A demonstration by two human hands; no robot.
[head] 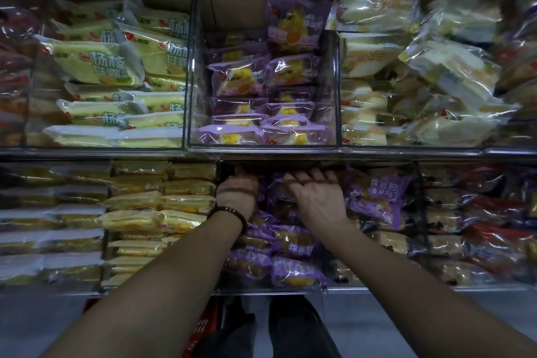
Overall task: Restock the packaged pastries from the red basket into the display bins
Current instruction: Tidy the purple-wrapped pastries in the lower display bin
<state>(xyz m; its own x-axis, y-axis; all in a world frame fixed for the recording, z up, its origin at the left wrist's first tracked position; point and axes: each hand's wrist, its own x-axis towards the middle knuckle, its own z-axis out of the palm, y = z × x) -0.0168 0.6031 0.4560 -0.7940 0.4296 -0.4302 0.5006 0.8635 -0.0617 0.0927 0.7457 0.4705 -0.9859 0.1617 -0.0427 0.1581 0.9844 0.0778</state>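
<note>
Settling purple packs [290, 241] in lower bin [261, 291]: right hand [316, 202] fingers [315, 177] spread flat, left hand [236, 192] fingers hidden, cannot tell. Next, probably back to red basket [205, 324].

1. Yellow-green packs [96, 62], upper-left bin [104, 149]: I read large dark characters "杨枝甘露", and the same print on the packs behind and below.
2. Purple pack [377, 197], lower middle bin [270, 291]: white characters, probably "熔岩包". The second line is too blurred to read.
3. Other wrappers: the print is too smeared for me to read.
</note>
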